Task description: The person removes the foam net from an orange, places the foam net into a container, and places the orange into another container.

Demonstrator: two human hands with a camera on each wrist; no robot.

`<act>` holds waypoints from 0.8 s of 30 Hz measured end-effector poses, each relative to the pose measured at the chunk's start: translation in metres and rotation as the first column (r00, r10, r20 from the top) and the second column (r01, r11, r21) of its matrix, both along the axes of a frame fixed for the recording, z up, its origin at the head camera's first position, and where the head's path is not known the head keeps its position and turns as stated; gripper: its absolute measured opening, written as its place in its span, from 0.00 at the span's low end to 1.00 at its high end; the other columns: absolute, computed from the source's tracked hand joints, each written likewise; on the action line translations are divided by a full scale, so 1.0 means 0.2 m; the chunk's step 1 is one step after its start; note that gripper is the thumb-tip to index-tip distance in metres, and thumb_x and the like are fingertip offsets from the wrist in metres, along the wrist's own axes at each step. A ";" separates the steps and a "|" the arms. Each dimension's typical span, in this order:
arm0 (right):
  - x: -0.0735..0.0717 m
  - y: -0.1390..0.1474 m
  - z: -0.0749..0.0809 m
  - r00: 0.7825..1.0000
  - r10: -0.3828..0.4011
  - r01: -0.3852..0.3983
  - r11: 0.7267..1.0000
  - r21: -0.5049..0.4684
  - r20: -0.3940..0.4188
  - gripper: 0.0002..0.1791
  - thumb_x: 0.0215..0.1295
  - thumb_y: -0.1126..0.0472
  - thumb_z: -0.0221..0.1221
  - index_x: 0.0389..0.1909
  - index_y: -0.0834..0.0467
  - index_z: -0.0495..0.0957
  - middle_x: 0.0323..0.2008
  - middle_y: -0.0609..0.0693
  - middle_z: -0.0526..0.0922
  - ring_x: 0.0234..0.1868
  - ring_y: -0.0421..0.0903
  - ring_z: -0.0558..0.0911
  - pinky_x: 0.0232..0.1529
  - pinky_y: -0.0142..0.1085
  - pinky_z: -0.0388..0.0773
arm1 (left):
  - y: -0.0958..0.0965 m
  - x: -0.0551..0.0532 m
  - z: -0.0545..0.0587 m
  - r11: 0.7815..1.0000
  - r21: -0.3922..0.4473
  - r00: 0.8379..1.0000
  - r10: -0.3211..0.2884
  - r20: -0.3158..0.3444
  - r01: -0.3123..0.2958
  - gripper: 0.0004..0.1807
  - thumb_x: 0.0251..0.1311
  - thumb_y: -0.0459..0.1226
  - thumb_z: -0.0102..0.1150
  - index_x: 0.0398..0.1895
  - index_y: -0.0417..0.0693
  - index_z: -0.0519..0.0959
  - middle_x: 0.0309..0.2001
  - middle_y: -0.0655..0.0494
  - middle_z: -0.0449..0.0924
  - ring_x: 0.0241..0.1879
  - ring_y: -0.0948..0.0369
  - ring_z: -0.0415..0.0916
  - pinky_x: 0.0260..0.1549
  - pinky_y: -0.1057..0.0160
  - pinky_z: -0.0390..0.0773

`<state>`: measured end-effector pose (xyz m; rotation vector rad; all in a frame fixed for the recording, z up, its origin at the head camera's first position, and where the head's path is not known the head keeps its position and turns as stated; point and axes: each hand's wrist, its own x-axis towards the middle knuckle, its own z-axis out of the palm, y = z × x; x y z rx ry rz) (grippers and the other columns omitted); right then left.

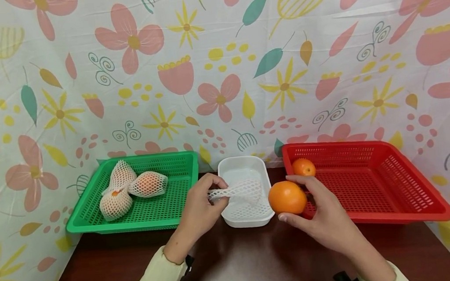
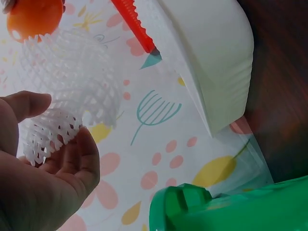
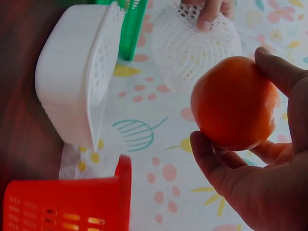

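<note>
My left hand [image 1: 204, 204] pinches one end of a white foam fruit net [image 1: 238, 190] between thumb and fingers. The net's wider, open end points right, over the white basket [image 1: 248, 223]. In the left wrist view the net [image 2: 72, 77] spreads out beyond the fingertips. My right hand [image 1: 322, 214] grips a bare orange [image 1: 287, 197] between thumb and fingers, just right of the net. Seen from the right wrist, the orange [image 3: 236, 103] overlaps the net's edge. Another orange [image 1: 304, 167] lies in the red basket [image 1: 375, 181], near its left end.
At left, a green basket [image 1: 182, 201] holds several net-wrapped fruits [image 1: 149, 184]. The white basket stands between the green and red ones on a dark brown table [image 1: 234, 263]. Behind them hangs a flower-patterned cloth [image 1: 219, 70].
</note>
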<state>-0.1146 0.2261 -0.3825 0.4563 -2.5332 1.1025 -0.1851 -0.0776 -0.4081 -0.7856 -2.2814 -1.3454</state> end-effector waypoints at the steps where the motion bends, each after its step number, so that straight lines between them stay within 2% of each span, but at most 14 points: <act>1: 0.00 0.01 0.00 1.000 -0.002 0.002 1.000 0.003 0.001 0.48 0.48 0.50 0.84 0.71 0.45 0.71 0.61 0.39 0.77 0.54 0.40 0.78 0.54 0.23 0.78 | 0.01 -0.01 0.00 1.000 -0.007 1.000 0.013 -0.003 -0.013 0.17 0.59 0.26 0.68 0.42 0.58 0.78 0.44 0.65 0.81 0.44 0.64 0.80 0.37 0.62 0.81; 6: -0.01 0.03 -0.01 1.000 -0.008 0.008 1.000 0.016 -0.016 0.47 0.49 0.50 0.84 0.71 0.47 0.72 0.60 0.41 0.77 0.53 0.40 0.78 0.54 0.22 0.77 | 0.04 -0.03 0.00 0.994 -0.050 0.995 0.096 -0.028 -0.097 0.17 0.58 0.25 0.70 0.40 0.57 0.79 0.43 0.63 0.82 0.46 0.63 0.81 0.39 0.61 0.81; 12: -0.02 0.06 0.00 0.998 -0.026 0.029 0.999 0.041 -0.064 0.47 0.49 0.55 0.85 0.70 0.49 0.73 0.57 0.42 0.78 0.51 0.40 0.78 0.52 0.18 0.74 | 0.09 -0.05 -0.01 0.985 -0.088 0.988 0.145 -0.061 -0.150 0.16 0.58 0.25 0.70 0.39 0.55 0.78 0.42 0.61 0.82 0.45 0.61 0.81 0.44 0.58 0.83; 16: -0.04 0.08 0.00 0.995 -0.028 0.034 0.997 0.067 -0.097 0.46 0.48 0.58 0.85 0.69 0.52 0.73 0.55 0.43 0.78 0.50 0.41 0.79 0.52 0.17 0.73 | 0.12 -0.07 -0.03 0.976 -0.097 0.981 0.189 -0.054 -0.193 0.16 0.56 0.25 0.71 0.39 0.53 0.78 0.43 0.60 0.83 0.45 0.60 0.82 0.46 0.57 0.83; 24: -0.06 0.15 0.01 0.990 -0.062 0.080 0.987 0.142 -0.123 0.47 0.47 0.59 0.85 0.68 0.56 0.72 0.55 0.46 0.78 0.51 0.42 0.77 0.50 0.17 0.71 | 0.16 -0.11 -0.08 0.964 -0.150 0.975 0.218 -0.031 -0.221 0.17 0.56 0.25 0.73 0.37 0.53 0.77 0.43 0.60 0.82 0.45 0.61 0.82 0.45 0.59 0.84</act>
